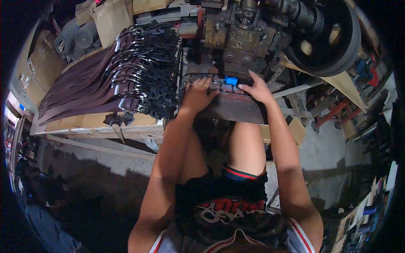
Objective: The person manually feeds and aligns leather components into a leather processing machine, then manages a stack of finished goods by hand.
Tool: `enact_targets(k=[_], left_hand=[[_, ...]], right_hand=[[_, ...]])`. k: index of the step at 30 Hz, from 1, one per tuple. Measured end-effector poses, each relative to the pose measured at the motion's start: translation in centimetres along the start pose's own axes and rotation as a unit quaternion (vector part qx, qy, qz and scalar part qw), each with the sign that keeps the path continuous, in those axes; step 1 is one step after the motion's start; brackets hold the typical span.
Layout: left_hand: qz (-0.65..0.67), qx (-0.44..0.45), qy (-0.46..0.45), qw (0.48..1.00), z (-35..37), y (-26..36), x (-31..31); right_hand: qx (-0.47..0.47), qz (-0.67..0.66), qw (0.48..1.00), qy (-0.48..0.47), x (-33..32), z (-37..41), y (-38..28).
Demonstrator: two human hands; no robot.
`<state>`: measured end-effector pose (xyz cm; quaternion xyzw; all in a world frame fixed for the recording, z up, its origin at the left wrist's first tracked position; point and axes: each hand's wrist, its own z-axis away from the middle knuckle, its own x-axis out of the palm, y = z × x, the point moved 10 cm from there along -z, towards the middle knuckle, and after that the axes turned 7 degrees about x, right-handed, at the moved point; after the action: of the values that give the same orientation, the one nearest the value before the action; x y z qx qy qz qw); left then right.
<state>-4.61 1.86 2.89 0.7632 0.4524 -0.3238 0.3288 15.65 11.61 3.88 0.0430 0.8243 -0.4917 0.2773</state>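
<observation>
A dark strip with a scalloped edge (pixel 216 82) lies across the machine's work plate (pixel 232 107). My left hand (pixel 198 94) rests palm down on the strip's left part, its fingers spread. At the right end, my right hand (pixel 258 88) has thumb and forefinger apart beside a small bright blue piece (pixel 231 80); whether it touches the strip is hard to tell. Right above the blue piece stands the worn metal head of the machine (pixel 240 57).
Left of the machine, a pile of brown straps with metal buckles (pixel 126 76) covers a cardboard-topped table (pixel 80 122). A big dark flywheel (pixel 325 38) is at the upper right. Rolled material (pixel 86 36) and a cardboard box (pixel 110 21) stand at the back left.
</observation>
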Motion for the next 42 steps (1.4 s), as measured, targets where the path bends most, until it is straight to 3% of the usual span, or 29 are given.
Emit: enact_targets(k=[4, 7, 10, 14, 18, 21, 24, 25, 28, 31, 34, 37, 42], left_hand=[[-0.001, 0.004, 0.014, 1.000, 0.2, 0.0, -0.2], [-0.006, -0.002, 0.017, 1.000, 0.2, -0.1, -0.2], [0.010, -0.014, 0.024, 1.000, 0.4, -0.2, -0.5], [0.018, -0.021, 0.046, 0.999, 0.2, -0.9, -0.4], [-0.044, 0.021, 0.111, 0.993, 0.5, -0.3, -1.1], [-0.006, 0.032, 0.147, 0.989, -0.4, 0.9, -4.0], [0.000, 0.087, 0.126, 0.988, -3.5, 2.3, -1.6], [0.031, 0.044, 0.004, 0.999, -5.2, 2.3, 1.1], [0.047, -0.032, -0.072, 0.996, -7.7, 2.7, 5.0], [0.094, -0.091, -0.096, 0.987, -8.4, 2.0, 5.5], [0.174, -0.070, -0.122, 0.975, -9.3, 0.9, 7.7], [0.248, 0.012, -0.064, 0.967, -10.1, -0.1, 8.5], [0.235, 0.027, -0.098, 0.967, -10.6, -0.4, 10.2]], right_hand=[[0.064, 0.038, 0.992, -0.103, 3.1, -1.5, -1.9], [0.067, -0.127, 0.989, -0.047, 1.7, -1.6, 0.1], [0.093, -0.158, 0.982, 0.046, -2.1, -1.9, 4.7], [0.129, -0.079, 0.986, 0.074, -4.5, -0.4, 5.0], [0.097, -0.069, 0.992, 0.036, -3.6, 0.4, 2.7], [0.088, -0.067, 0.993, 0.028, -3.0, 1.1, 1.4], [0.075, -0.080, 0.993, 0.039, -2.4, 0.8, 2.4], [0.080, -0.071, 0.993, 0.050, -2.3, 0.5, 3.3], [0.089, -0.096, 0.989, 0.064, -1.6, 1.3, 3.6], [0.097, -0.068, 0.992, 0.040, -1.5, 1.3, 3.5], [0.080, -0.074, 0.993, 0.044, -1.4, 1.6, 3.5], [0.070, -0.092, 0.992, 0.053, -1.4, 1.3, 3.6], [0.071, -0.065, 0.994, 0.053, -1.5, 1.6, 2.7]])
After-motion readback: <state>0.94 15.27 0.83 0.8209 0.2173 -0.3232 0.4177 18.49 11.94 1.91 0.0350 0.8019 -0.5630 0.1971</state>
